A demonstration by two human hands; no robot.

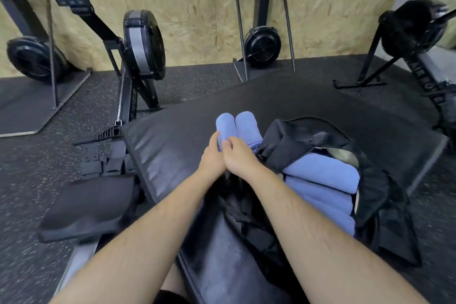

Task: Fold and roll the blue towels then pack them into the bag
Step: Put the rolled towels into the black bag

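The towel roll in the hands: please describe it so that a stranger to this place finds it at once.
Find the large black mat, with an open black bag on its right part. Left of the bag, two rolled blue towels lie side by side. The left roll, farther from the bag than the right roll, is gripped by the left hand and right hand.

A gym: rowing machines along a chipboard wall, speckled rubber flooring, perhaps another rower blurred at right
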